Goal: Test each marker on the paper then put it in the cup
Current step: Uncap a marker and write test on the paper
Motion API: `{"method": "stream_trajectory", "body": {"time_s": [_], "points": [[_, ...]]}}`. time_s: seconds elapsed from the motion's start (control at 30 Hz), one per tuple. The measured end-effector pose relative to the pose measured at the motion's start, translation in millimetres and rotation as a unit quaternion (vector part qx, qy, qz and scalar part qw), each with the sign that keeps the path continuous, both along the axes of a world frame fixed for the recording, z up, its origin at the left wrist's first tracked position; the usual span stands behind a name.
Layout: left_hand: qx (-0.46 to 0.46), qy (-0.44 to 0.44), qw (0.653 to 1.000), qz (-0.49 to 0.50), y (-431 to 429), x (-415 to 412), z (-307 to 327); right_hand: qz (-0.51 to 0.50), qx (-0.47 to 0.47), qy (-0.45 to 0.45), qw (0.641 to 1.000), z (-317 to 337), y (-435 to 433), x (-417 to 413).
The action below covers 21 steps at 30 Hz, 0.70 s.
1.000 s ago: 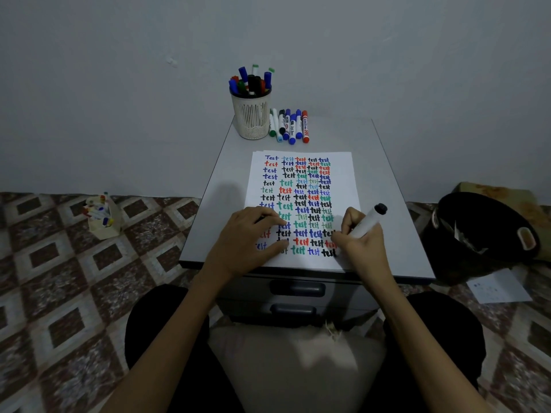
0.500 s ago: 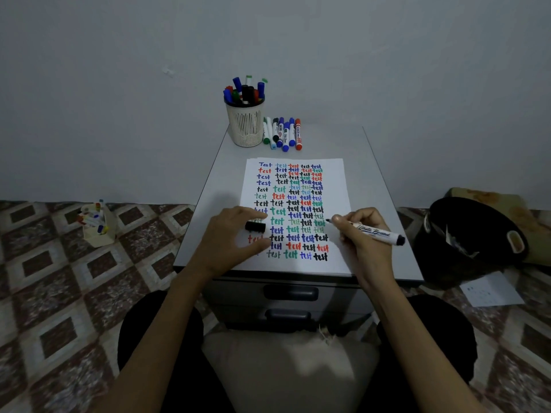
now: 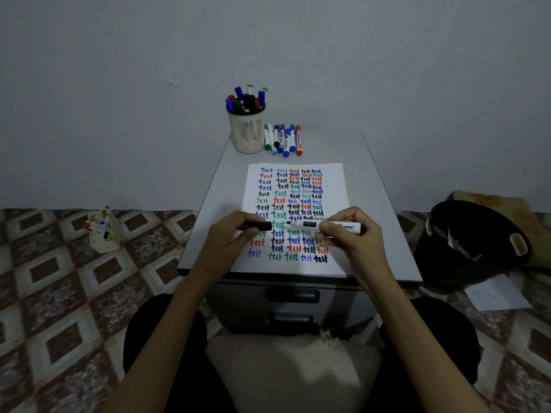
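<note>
My right hand (image 3: 354, 236) grips a white marker (image 3: 316, 225) with a black tip, held level above the paper (image 3: 340, 186) and pointing left. My left hand (image 3: 231, 236) pinches its black cap (image 3: 259, 225), a short gap away from the tip. The paper carries several rows of "test" in black, blue, green and red. At the back of the small grey table (image 3: 378, 210) stands a white slotted cup (image 3: 247, 131) full of markers. Several capped markers (image 3: 284, 140) lie side by side right of the cup.
The table has two drawers with dark handles (image 3: 292, 295) facing me. A small holder with markers (image 3: 103, 229) sits on the tiled floor at left. A black bag (image 3: 474, 242) and a loose sheet (image 3: 498, 295) lie on the floor at right.
My right hand stopped writing and turned the marker level with its tip pointing left. My left hand lifted off the paper with the cap and moved toward the tip.
</note>
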<state>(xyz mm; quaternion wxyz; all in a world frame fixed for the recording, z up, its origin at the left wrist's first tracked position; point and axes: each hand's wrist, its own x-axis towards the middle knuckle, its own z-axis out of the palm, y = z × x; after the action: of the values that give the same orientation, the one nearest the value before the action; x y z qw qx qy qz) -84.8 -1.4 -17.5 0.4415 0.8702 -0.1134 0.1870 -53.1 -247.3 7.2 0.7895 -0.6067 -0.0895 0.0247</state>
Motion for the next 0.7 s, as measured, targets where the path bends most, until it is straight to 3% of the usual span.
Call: {"method": "stream_trajectory", "body": {"time_s": [0.13, 0.7], "points": [[-0.049, 0.001, 0.998, -0.025, -11.1, -3.7, 11.7, 0.022, 0.021, -0.002, 1.000, 8.3, -0.2, -3.3], [-0.042, -0.030, 0.996, -0.067, -20.9, -5.0, 24.1, 0.054, 0.004, -0.024, 0.998, 13.6, -0.8, -5.9]]}}
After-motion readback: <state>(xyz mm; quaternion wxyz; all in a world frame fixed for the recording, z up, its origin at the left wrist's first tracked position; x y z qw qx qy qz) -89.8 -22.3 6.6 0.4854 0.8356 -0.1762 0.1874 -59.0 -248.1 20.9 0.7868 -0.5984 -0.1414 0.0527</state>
